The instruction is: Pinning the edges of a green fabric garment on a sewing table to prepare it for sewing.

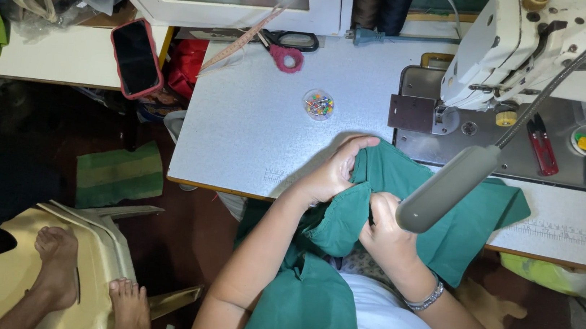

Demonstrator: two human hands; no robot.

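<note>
Head view. Green fabric [448,203] lies at the near edge of the grey sewing table [253,131], its long axis running from the person's lap up and to the right toward the sewing machine [530,51]; a folded end points toward the machine's needle area. The left hand [336,173] is closed in a pinch on an upper fold of the fabric. The right hand [387,232], with a metal bracelet at the wrist, grips a lower fold; its fingertips are partly hidden behind the grey lamp head [446,189], so the exact hold is probably a pinch. A small round clear container [319,105] on the table holds coloured-head pins. Scissors [287,46] and a measuring tape [249,33] lie farther back.
</note>
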